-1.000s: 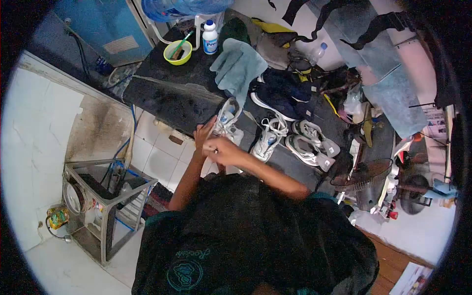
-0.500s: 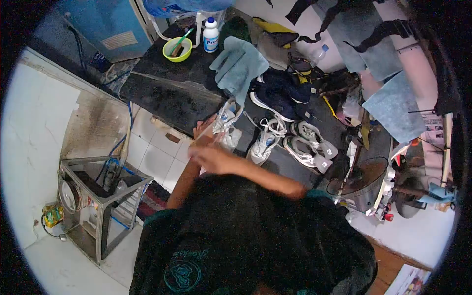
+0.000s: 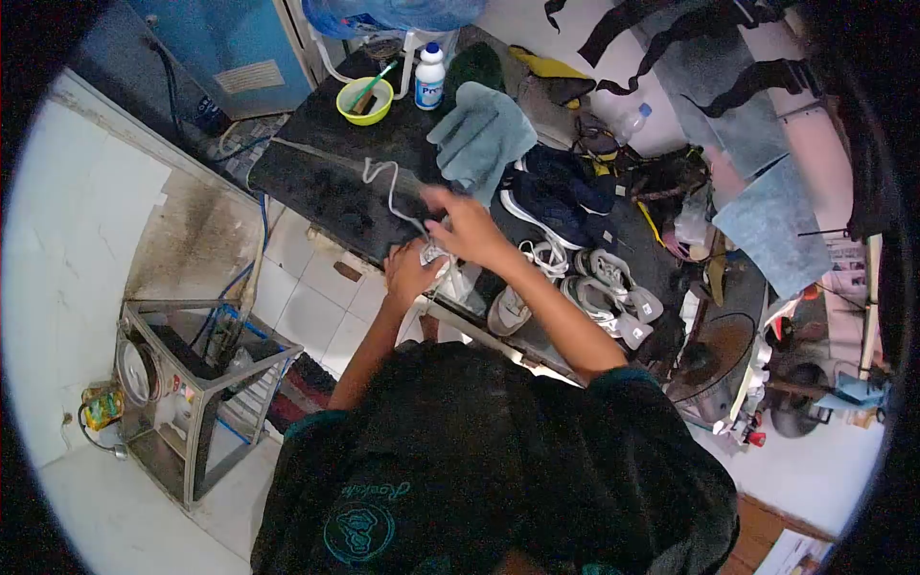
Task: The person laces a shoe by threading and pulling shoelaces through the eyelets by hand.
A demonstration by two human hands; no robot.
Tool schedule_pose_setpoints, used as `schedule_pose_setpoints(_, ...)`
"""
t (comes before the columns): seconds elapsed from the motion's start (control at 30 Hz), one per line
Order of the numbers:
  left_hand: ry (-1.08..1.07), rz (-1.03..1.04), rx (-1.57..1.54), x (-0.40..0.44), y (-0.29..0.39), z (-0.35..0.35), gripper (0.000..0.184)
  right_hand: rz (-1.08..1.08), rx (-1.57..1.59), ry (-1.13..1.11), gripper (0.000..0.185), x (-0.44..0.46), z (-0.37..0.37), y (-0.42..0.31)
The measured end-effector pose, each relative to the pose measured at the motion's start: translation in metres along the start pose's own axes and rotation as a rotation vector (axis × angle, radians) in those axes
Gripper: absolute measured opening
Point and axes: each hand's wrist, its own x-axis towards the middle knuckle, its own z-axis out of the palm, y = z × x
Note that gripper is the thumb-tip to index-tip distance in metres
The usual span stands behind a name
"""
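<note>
A white sneaker is at the near edge of the black worktop, largely covered by my hands. My left hand is closed on its laced upper part. From the shoe a pale shoelace runs loosely in a curve toward the back left, over the worktop. My right hand is just above the shoe, slightly blurred, with thumb and fingers apart and nothing visible between them. A grey-blue cloth lies just behind it.
Right of my hands stand a second white sneaker, grey-white shoes and dark navy shoes. Behind are a yellow-green bowl with a brush and a white bottle. A fan is at right, a metal frame at left.
My right hand has moved from close to my body out over the worktop, its fingers now apart. The lace, stretched toward me before, now curves away over the worktop. My view has shifted slightly.
</note>
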Motion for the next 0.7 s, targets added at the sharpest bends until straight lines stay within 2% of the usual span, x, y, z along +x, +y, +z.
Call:
schedule_pose_setpoints(0.03, 0.035, -0.009, -0.021, -0.001, -0.002, -0.002, 0.04, 0.143, -0.077, -0.117, 0.047, -0.013, 0.007, 0.026)
schedule_pose_setpoints(0.1, 0.099, -0.018, -0.061, 0.0, -0.008, -0.004, 0.029, 0.237, -0.217, -0.028, 0.028, -0.04, 0.026, 0.053)
schedule_pose_setpoints(0.13, 0.17, 0.051, 0.004, 0.001, -0.005, -0.006, 0.025, 0.288, -0.259, -0.01, 0.027, -0.049, 0.03, 0.058)
schedule_pose_setpoints(0.2, 0.156, 0.169, 0.022, 0.004, 0.008, -0.012, 0.024, 0.395, -0.335, 0.028, 0.025, -0.063, 0.041, 0.071)
schedule_pose_setpoints(0.3, 0.088, 0.305, 0.081, 0.006, 0.023, -0.011, 0.026, 0.324, -0.383, 0.086, 0.024, -0.071, 0.051, 0.095)
schedule_pose_setpoints(0.37, 0.075, 0.382, 0.129, 0.011, 0.015, -0.001, 0.028, 0.333, -0.394, 0.018, 0.022, -0.067, 0.042, 0.094)
schedule_pose_setpoints(0.4, 0.054, 0.335, 0.14, 0.011, 0.015, 0.001, 0.02, 0.306, -0.405, -0.005, 0.021, -0.064, 0.039, 0.098)
schedule_pose_setpoints(0.5, 0.134, 0.388, 0.15, 0.009, 0.016, 0.008, 0.013, 0.29, -0.412, -0.023, 0.019, -0.063, 0.041, 0.108)
schedule_pose_setpoints(0.53, 0.17, 0.342, 0.112, 0.007, 0.017, 0.009, 0.012, 0.298, -0.412, -0.032, 0.019, -0.063, 0.042, 0.111)
schedule_pose_setpoints(0.63, -0.003, 0.257, 0.211, 0.012, 0.012, 0.009, 0.012, 0.341, -0.411, -0.005, 0.019, -0.066, 0.044, 0.107)
schedule_pose_setpoints(0.7, 0.014, 0.385, 0.205, 0.017, 0.013, 0.009, 0.012, 0.362, -0.408, 0.015, 0.019, -0.064, 0.046, 0.106)
